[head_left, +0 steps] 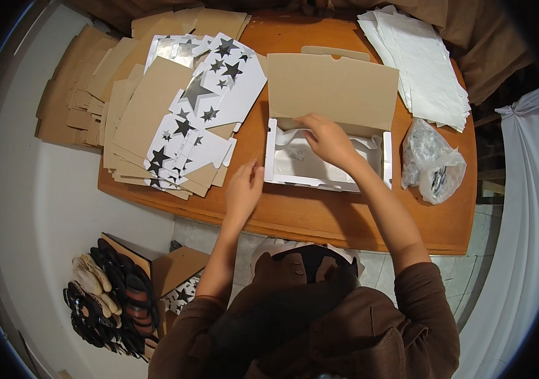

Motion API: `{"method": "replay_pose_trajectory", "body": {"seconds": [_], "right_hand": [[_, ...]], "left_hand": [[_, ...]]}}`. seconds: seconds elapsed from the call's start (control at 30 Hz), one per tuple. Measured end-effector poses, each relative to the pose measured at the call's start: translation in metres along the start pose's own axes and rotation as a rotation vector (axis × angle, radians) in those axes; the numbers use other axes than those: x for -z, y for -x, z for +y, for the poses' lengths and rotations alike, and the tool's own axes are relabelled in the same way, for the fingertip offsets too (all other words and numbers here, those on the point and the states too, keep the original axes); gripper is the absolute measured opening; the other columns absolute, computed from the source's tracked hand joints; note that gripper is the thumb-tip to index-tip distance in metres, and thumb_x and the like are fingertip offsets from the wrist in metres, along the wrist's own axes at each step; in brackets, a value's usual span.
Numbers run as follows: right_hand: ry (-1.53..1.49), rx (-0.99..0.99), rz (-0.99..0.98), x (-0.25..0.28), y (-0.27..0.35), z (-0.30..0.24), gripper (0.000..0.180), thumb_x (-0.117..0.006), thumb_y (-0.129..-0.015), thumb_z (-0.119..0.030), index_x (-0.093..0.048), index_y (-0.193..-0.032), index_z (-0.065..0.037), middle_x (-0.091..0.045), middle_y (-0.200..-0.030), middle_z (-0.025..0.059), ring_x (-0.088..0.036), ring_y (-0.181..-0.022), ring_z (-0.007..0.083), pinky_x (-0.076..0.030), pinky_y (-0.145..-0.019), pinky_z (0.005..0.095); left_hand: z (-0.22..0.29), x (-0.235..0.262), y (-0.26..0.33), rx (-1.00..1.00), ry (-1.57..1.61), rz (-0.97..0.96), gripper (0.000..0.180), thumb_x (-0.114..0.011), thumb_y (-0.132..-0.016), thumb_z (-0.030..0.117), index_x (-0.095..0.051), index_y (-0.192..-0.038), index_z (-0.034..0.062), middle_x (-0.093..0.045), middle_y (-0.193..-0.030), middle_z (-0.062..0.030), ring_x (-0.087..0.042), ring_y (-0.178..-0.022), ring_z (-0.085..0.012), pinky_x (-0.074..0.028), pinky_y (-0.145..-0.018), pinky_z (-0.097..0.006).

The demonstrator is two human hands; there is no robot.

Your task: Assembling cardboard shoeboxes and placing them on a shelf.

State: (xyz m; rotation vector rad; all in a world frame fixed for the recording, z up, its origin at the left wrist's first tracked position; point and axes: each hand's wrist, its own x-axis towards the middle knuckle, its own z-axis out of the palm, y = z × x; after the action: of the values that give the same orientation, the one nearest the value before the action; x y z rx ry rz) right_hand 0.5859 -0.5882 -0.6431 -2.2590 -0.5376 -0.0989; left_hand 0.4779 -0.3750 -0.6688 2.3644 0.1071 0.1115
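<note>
An open cardboard box (333,88) stands on the table, its brown lid raised at the back and its inside white. White tissue paper (370,146) lines it, and a small pale packet (296,152) lies on the bottom at the left. My right hand (329,142) reaches into the box, fingers stretched toward the back left corner at the paper, thumb apart from them. Just outside the left wall is my left hand (244,189), empty, with its fingers slightly apart; whether it touches the wall I cannot tell.
Flat cardboard blanks (149,107), some white with black stars, pile up at the left of the wooden table (307,215). White paper sheets (415,66) lie back right. Plastic bags (434,161) with small packets sit right of the box. Several sandals (111,297) are heaped below left.
</note>
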Motion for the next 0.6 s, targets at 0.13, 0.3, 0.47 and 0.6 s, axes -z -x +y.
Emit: {"method": "replay_pose_trajectory", "body": {"seconds": [0.13,0.3,0.47,0.6], "right_hand": [[0.173,0.387,-0.184,-0.024,-0.034,-0.009,0.025,-0.055,-0.077,-0.001,-0.066,-0.098,-0.008,-0.062,-0.101,0.0052,-0.054,-0.103,0.0249,-0.044,-0.089,0.0365],[0.641,0.617,-0.33,-0.038,-0.061,-0.026,0.018,-0.055,-0.081,-0.013,-0.072,-0.087,-0.016,-0.065,-0.095,-0.0028,-0.054,-0.102,0.0174,-0.035,-0.098,0.0413],[0.963,0.601,-0.536,-0.046,-0.08,-0.035,0.017,-0.055,-0.082,-0.016,-0.072,-0.084,-0.019,-0.066,-0.088,-0.0048,-0.055,-0.099,0.0157,-0.03,-0.104,0.0435],[1.072,0.648,-0.583,-0.055,-0.087,-0.035,0.018,-0.054,-0.081,-0.011,-0.069,-0.078,-0.019,-0.064,-0.083,-0.0057,-0.057,-0.092,0.0153,-0.025,-0.11,0.0437]], "left_hand": [[0.0,0.001,-0.006,-0.014,-0.165,-0.156,0.049,-0.055,-0.088,0.038,-0.057,-0.117,-0.0021,-0.062,-0.106,-0.022,-0.062,-0.095,-0.0334,-0.048,-0.08,-0.038],[0.011,0.007,-0.011,0.041,-0.228,-0.253,0.057,-0.053,-0.085,0.051,-0.064,-0.107,-0.0007,-0.066,-0.083,-0.0217,-0.064,-0.083,-0.0358,-0.049,-0.073,-0.041],[0.018,0.012,-0.021,0.185,-0.351,-0.5,0.057,-0.048,-0.086,0.055,-0.069,-0.078,0.0026,-0.065,-0.073,-0.0195,-0.064,-0.074,-0.0351,-0.049,-0.068,-0.041],[0.015,0.009,-0.03,0.21,-0.396,-0.635,0.053,-0.046,-0.088,0.049,-0.069,-0.078,0.0015,-0.067,-0.08,-0.0188,-0.064,-0.079,-0.0359,-0.05,-0.068,-0.045]]}}
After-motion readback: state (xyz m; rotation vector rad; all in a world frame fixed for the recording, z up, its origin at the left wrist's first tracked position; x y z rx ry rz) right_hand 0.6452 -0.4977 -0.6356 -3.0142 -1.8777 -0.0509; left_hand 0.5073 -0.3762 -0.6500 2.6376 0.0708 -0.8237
